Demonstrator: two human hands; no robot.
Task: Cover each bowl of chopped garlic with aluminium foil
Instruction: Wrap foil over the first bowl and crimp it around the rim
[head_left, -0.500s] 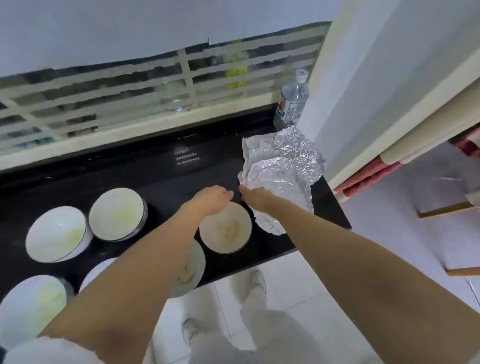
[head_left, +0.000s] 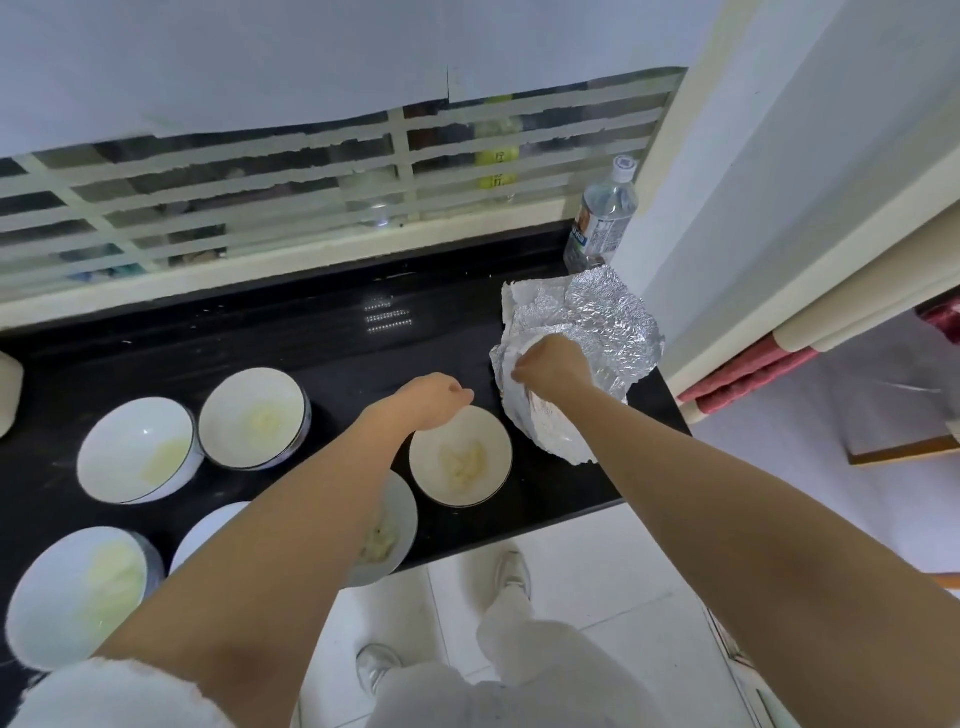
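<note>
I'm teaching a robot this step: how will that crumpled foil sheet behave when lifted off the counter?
The foil sheet is deeply creased and thin, so it will probably flop and hold new bends. It looks very light; the right hand gripping one edge should lift it easily. Its ragged edges suggest it tears readily.

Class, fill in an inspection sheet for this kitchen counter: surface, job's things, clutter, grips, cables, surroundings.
Surface: glossy black counter.
Job's things: white bowls of chopped garlic, every one in view uncovered, some partly hidden; crumpled foil at the counter's right end.
Clutter: water bottle upright in the back right corner; pale object cut off at the left edge.
Grips: left grip above the far rim of the right-hand bowl, nothing visible in it; right grip pinches the foil's left edge.
Cables: nothing seen.
Surroundings: barred window behind the counter; tiled floor below.
</note>
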